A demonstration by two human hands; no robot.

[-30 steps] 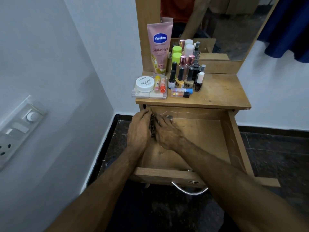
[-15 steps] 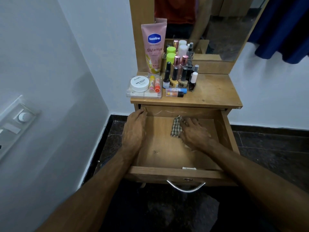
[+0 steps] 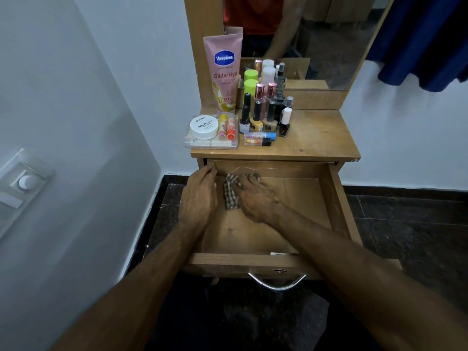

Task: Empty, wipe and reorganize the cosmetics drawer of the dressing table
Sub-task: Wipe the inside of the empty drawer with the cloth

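The wooden drawer (image 3: 340, 206) of the dressing table is pulled out, and only a cloth lies in it. My right hand (image 3: 255, 198) presses a checked cloth (image 3: 231, 192) against the drawer floor near the back left corner. My left hand (image 3: 198, 196) rests on the drawer's left wall, fingers curled over its back end, holding nothing else. On the tabletop (image 3: 319, 138) stand the cosmetics: a pink Vaseline tube (image 3: 224, 69), several nail polish bottles (image 3: 263, 115), a white nail polish remover jar (image 3: 204, 126) on a clear case, and lip balms (image 3: 258, 138).
A mirror (image 3: 316, 34) rises behind the tabletop. The white wall with a switch plate (image 3: 22, 181) is close on the left. Dark blue fabric (image 3: 425, 39) hangs at upper right. The drawer's metal handle (image 3: 276, 282) juts toward me over the dark tiled floor.
My right hand slid the cloth right across the drawer floor and then back to the left, near my left hand. My left hand stayed at the drawer's left wall.
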